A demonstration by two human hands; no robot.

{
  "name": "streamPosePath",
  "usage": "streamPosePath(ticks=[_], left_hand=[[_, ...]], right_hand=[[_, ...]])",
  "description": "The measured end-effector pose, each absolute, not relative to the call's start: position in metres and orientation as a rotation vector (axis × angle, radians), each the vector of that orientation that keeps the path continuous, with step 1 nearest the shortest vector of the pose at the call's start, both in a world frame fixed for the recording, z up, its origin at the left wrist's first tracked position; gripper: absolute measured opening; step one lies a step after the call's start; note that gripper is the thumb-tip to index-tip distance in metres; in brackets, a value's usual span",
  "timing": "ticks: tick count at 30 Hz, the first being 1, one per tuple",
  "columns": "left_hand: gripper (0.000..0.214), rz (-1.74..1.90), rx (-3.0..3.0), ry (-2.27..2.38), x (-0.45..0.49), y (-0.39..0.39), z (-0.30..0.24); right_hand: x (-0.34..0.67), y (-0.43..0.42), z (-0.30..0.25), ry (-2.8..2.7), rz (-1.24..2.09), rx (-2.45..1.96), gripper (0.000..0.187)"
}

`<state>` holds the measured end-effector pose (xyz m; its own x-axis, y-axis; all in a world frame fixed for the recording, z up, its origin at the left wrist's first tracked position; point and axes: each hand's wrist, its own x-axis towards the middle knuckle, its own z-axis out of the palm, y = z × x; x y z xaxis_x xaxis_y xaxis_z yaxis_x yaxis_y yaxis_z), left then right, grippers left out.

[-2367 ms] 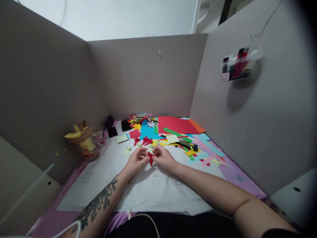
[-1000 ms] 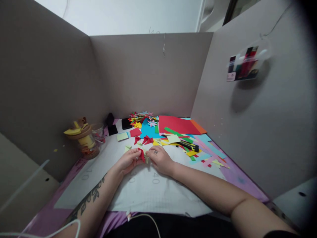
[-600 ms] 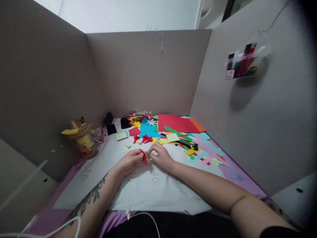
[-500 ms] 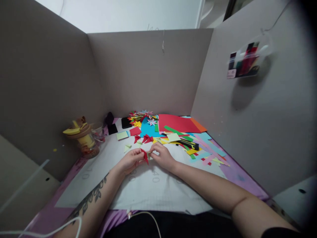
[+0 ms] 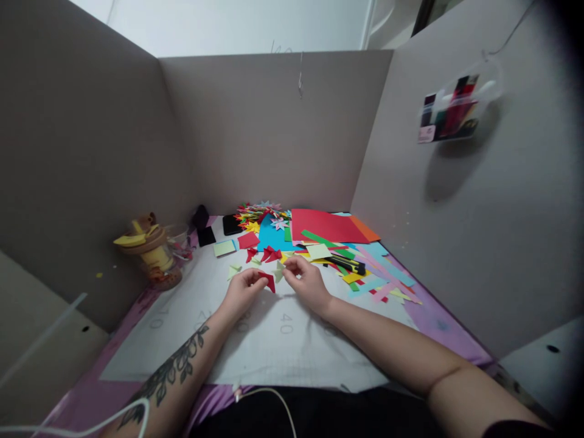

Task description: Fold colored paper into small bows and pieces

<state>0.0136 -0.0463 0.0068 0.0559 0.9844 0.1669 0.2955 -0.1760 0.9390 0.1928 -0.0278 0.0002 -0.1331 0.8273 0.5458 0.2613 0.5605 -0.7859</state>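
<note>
My left hand [image 5: 245,288] pinches a small folded red paper piece [image 5: 268,281] between thumb and fingers. Close beside it, my right hand [image 5: 306,281] pinches a pale green folded paper piece [image 5: 278,272]. The two pieces are apart, with a small gap between them. Just beyond my hands, several folded red pieces [image 5: 272,254] lie on the white sheet [image 5: 191,328]. Another pale green folded piece [image 5: 234,271] rests to the left. My fingers hide part of both held pieces.
Folded paper stars [image 5: 260,213] are heaped at the back, beside red card [image 5: 326,225] and blue paper [image 5: 269,236]. A black and yellow cutter [image 5: 349,265] lies among paper strips [image 5: 387,274] at right. A yellow cup [image 5: 157,255] stands left. Grey panels [image 5: 278,134] enclose the table.
My hands have drawn apart. The red and pale green pieces, close together before, are now separated, one in each hand; the right hand has moved slightly right.
</note>
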Motion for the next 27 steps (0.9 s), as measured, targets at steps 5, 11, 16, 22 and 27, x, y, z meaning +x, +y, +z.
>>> streamPosePath(ticks=[5,11,16,22,27], left_hand=[[0.016,1.136,1.625,1.333,0.0127,-0.0451,0.0041],[0.015,1.168,1.613,1.311,0.0135,-0.0438,0.0024],[0.016,1.212,1.601,1.334,0.0148,-0.0434,0.0006],[0.019,1.179,1.644,1.373,0.0142,-0.0427,-0.0023],[0.02,1.151,1.628,1.39,0.014,-0.0423,-0.0033]], right_hand=[[0.1924,-0.0278,-0.001,-1.742,0.593,-0.937,0.007],[0.1906,-0.0293,-0.0014,-1.787,0.55,-0.953,0.008],[0.1891,-0.029,-0.0021,-1.786,0.567,-0.958,0.007],[0.1862,-0.0298,-0.004,-1.799,0.579,-0.948,0.007],[0.1837,-0.0296,-0.0045,-1.786,0.615,-0.965,0.006]])
